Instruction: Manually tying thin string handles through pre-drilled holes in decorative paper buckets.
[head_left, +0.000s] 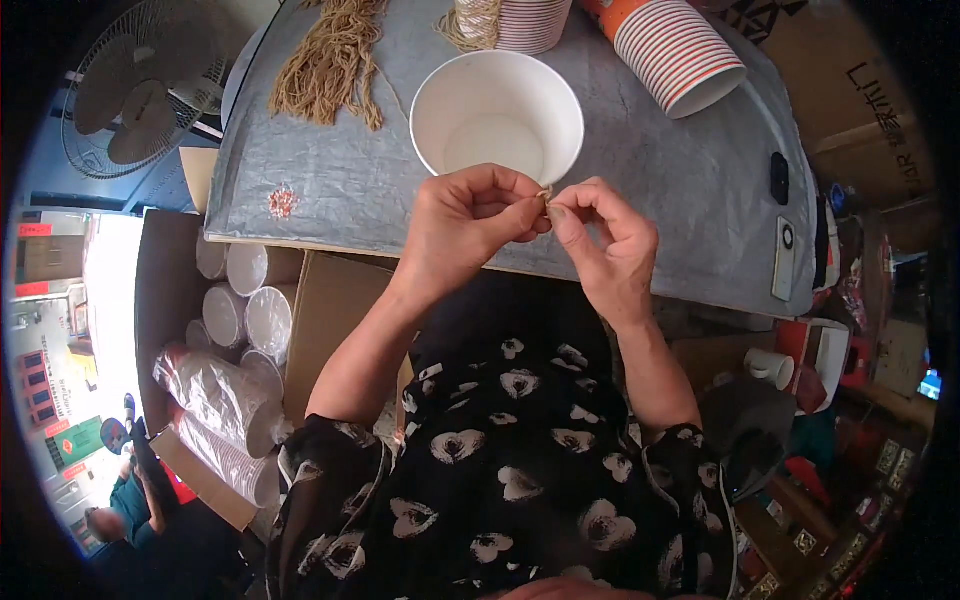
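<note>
the grey worktop [330, 170] carries a white paper cup [497, 118] near its front edge. just over the cup's near rim both hands meet — left hand [468, 222] and right hand [603, 240], each pinched closed on a short tan string end [546, 193], equally near, the cup just beyond the fingertips.
</note>
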